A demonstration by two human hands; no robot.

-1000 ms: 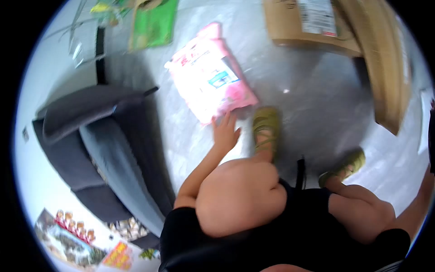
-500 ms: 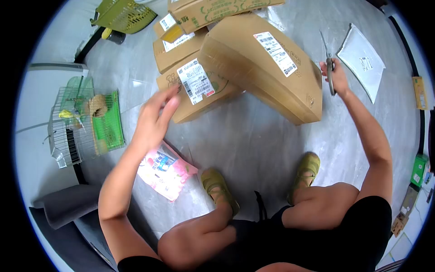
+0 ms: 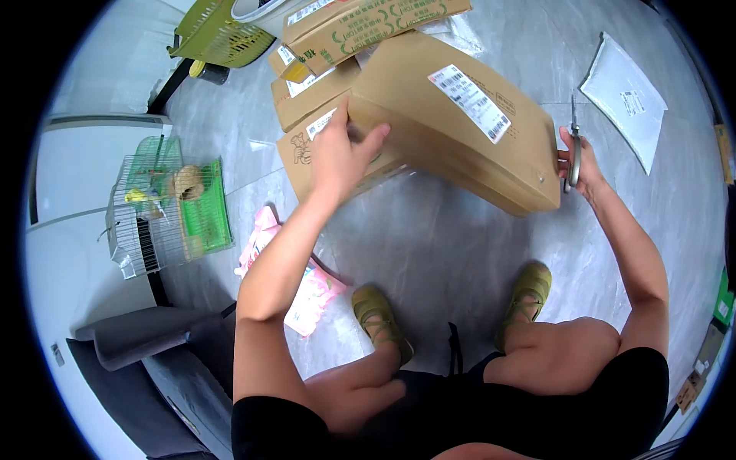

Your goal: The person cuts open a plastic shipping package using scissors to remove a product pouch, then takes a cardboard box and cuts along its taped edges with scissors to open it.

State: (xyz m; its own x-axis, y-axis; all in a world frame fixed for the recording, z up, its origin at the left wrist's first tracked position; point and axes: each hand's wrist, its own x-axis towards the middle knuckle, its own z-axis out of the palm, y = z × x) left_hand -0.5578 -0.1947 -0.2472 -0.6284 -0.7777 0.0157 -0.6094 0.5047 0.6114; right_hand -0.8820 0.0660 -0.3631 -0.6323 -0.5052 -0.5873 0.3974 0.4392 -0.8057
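Note:
A large cardboard box (image 3: 452, 126) with a white shipping label lies tilted across other parcels. At its left end is my left hand (image 3: 341, 157), thumb and fingers spread; whether they press on the cardboard I cannot tell. My right hand (image 3: 584, 165) grips a pair of scissors (image 3: 575, 149), blades pointing away from me, with its fingertips close against the box's right end. Under the left end sits a second cardboard box (image 3: 295, 157), its label partly hidden by my left hand.
More cartons (image 3: 376, 34) are stacked behind. A white mailer bag (image 3: 625, 103) lies at the right, a pink packet (image 3: 314, 295) beneath my left forearm. A birdcage (image 3: 169, 207), a green basket (image 3: 218, 34) and a dark grey chair (image 3: 153, 368) stand at the left.
My left hand has moved right, from above the lower box to the large box's left end. My right hand, still holding the scissors, has come closer to the right end.

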